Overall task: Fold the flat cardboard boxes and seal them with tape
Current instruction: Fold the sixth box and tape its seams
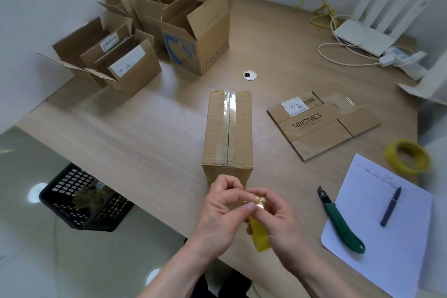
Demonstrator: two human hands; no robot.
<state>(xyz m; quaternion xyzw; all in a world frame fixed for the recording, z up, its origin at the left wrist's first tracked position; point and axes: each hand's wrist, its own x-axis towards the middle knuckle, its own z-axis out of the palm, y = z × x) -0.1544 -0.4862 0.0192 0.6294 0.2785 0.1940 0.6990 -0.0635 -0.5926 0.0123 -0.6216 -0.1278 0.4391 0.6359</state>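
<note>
Tape (260, 234), a yellow strip, is pinched between both hands at the table's (150, 133) near edge, left hand (219, 213) and right hand (275, 215) curled on it. Just beyond stands a taped box (228, 133); flat cardboard (321, 123) lies right; open boxes (150, 31) sit far left.

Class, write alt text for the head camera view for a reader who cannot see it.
Both hands, left hand and right hand, pinch a yellow tape strip near a taped cardboard box on a wooden table. A flat box lies to its right.
</note>
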